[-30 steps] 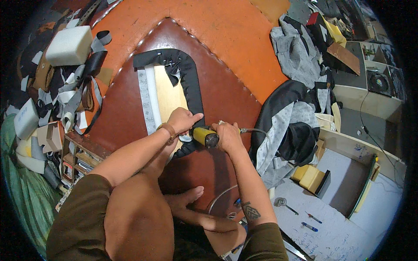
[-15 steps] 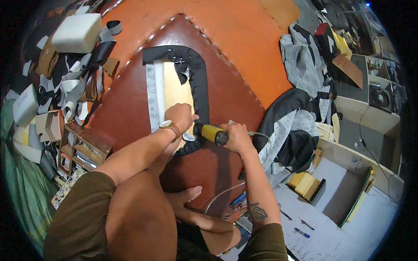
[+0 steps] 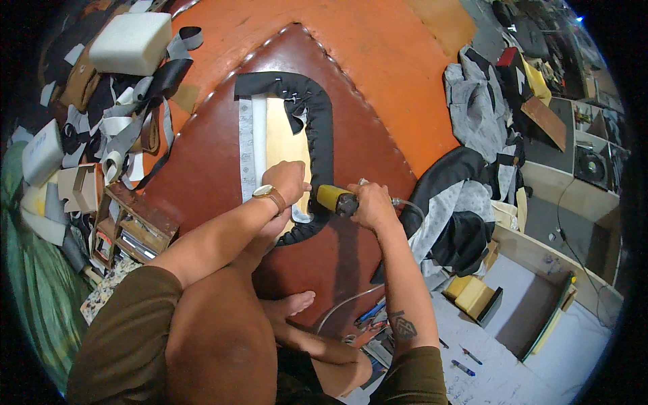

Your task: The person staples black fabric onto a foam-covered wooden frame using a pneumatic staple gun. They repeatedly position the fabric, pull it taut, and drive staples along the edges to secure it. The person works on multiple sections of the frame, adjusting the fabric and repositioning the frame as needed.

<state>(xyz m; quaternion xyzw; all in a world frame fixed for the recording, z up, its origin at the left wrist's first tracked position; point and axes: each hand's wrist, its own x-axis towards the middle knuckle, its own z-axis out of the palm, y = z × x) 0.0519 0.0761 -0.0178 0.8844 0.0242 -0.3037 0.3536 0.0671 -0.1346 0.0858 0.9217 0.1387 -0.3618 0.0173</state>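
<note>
A curved panel with a black fabric border (image 3: 322, 128) lies on the maroon padded mat (image 3: 202, 158), its wooden board (image 3: 278, 135) and a pale strip (image 3: 247, 145) showing inside. My left hand (image 3: 286, 182), with a watch at the wrist, rests over the panel's near part. Its fingers are closed at the inner edge of the black fabric. In my right hand (image 3: 372, 204) is a yellow and black staple gun (image 3: 332, 200) with an air hose (image 3: 408, 204). The gun's nose meets the right side of the border, close to my left fingertips; the exact contact is hidden.
Fabric and foam scraps (image 3: 128, 108) pile up at the left, beside a small wooden rack (image 3: 138, 226). Grey and black covers (image 3: 452, 209) lie on the right. Beyond them stand open wooden compartments (image 3: 560, 202). My bare foot (image 3: 297, 304) rests on the mat.
The staple gun has moved slightly farther up along the black border, nearer my left fingertips. My left hand stays at nearly the same place on the panel. The whole view has shifted a little.
</note>
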